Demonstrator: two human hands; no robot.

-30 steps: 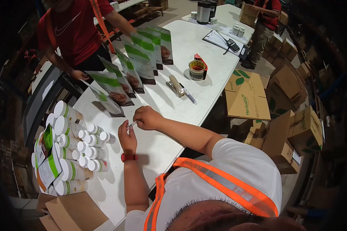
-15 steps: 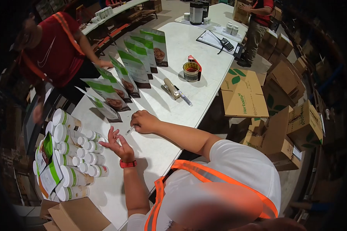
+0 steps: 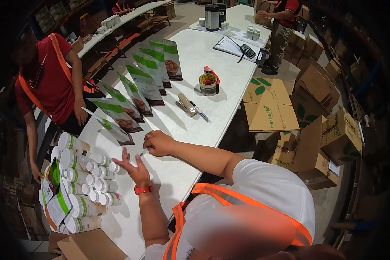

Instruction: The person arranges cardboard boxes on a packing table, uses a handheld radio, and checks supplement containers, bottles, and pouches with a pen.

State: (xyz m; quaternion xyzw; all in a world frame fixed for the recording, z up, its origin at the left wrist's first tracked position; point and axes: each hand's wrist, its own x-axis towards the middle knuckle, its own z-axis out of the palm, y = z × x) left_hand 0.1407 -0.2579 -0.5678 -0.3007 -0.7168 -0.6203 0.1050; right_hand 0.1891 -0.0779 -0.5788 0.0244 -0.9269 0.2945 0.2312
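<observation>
Noting the hands first: we saw the right hand (image 3: 159, 143), at the centre of the frame, with its fingers curled and pinching a pen (image 3: 143, 152) near the fingertips. We judged this grip suited to steering something so slim. The pen pointed down-left, toward the left hand (image 3: 136, 171), whose fingers were spread and, as far as we could see, grasped nothing. We could not tell whether its thumb touched the pen.

We found the bags (image 3: 145, 82) upright in a slanting row, probably standing on their own bases. Bottles (image 3: 106, 185) and tubs (image 3: 86, 207) stood close-packed at left, likely to save surface; loose bags (image 3: 58, 201) lay across the tubs. A person in red (image 3: 54, 86) at upper left had one hand by the tubs' far side.

Edges: the table (image 3: 195, 56) ended along a diagonal right of the tool (image 3: 186, 105) and tape (image 3: 208, 84), with a printed carton (image 3: 271, 104) beyond. We noted a strip of white surface between bags and tool, giving the right hand room up-frame. The left hand had less: bottles sat just beside its fingers, and a box (image 3: 91, 245) took up lower left.
</observation>
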